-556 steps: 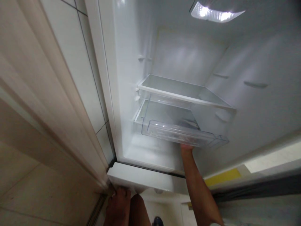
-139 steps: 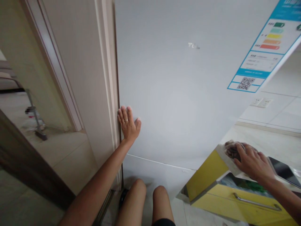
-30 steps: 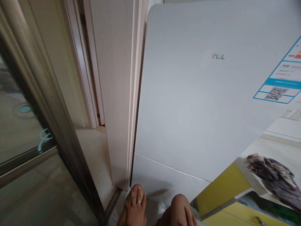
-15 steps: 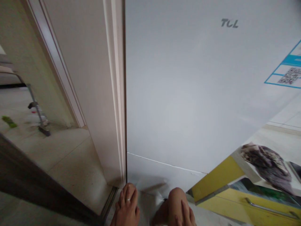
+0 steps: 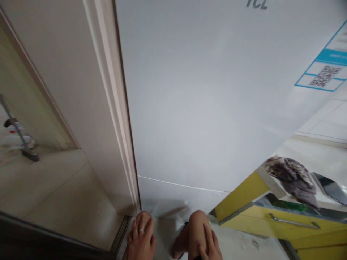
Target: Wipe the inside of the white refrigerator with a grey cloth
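Chg vs ~5 s ago: L hand [image 5: 141, 242] is off the TCL fridge door [image 5: 200, 104], R hand [image 5: 210, 245] off the grey-brown cloth [image 5: 294, 178]. Both now rest on the knees: L fingers draped close over L knee [image 5: 143, 217], R fingers slightly apart on R knee [image 5: 198, 220]; no obj. visible in either. Door looks shut; cloth lies bunched on the surface [image 5: 326, 157], nr phone [image 5: 332, 189]. Work seems paused.
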